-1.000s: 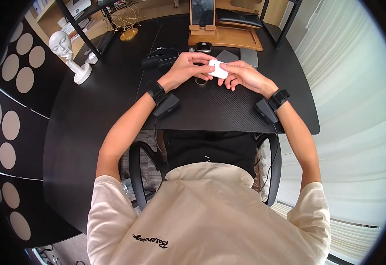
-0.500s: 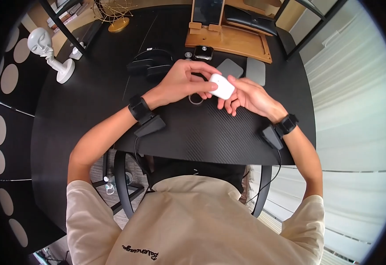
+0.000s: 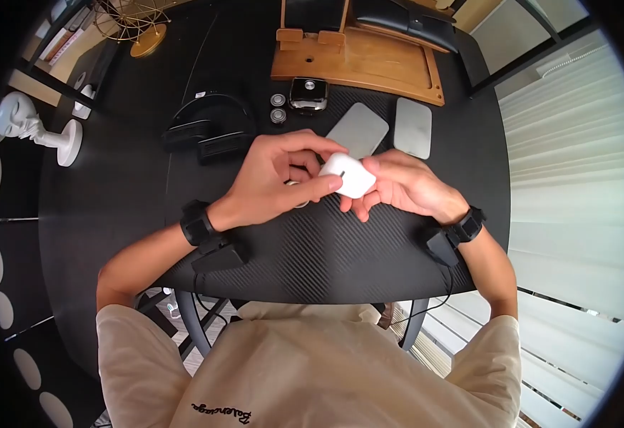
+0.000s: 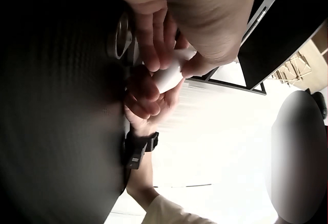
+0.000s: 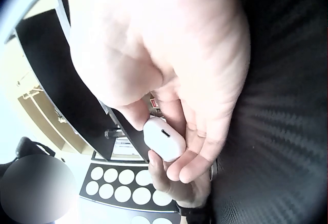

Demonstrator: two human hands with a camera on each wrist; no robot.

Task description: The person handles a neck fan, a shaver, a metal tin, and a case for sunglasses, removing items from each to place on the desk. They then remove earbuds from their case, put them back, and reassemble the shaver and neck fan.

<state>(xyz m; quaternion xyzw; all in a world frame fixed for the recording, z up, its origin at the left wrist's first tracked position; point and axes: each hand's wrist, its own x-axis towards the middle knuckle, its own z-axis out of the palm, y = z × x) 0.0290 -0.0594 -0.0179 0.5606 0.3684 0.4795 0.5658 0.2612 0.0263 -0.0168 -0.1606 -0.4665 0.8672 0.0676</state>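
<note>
Big black bench [image 3: 369, 264] here, spreading across the head view, its matt top ribbed like carbon weave in front; over at three o'clock, a pale pleated curtain [image 3: 576, 171] hangs in soft folds. Up at half past twelve, a smooth brown wooden stand [image 3: 390, 64], rounded at the edges. Out towards ten, a white sculpture [image 3: 37, 128] of a head propped on a hand, and nearer in, black over-ear headphones [image 3: 223, 146].

Now the hands, close together: left hand [image 3: 269, 175] and right hand [image 3: 412, 182], thumbs and fingers both clamped on one small thing. Behind them, around one o'clock, two flat grey slabs [image 3: 412, 128] with rounded corners.

And there it is in that double pinch: a glossy white, pebble-shaped case [image 3: 353, 175], just off centre towards one, lifted clear of the bench, a dark slot in its edge. Tiniest of all, near half past eleven, two silvery discs [image 3: 278, 115].
</note>
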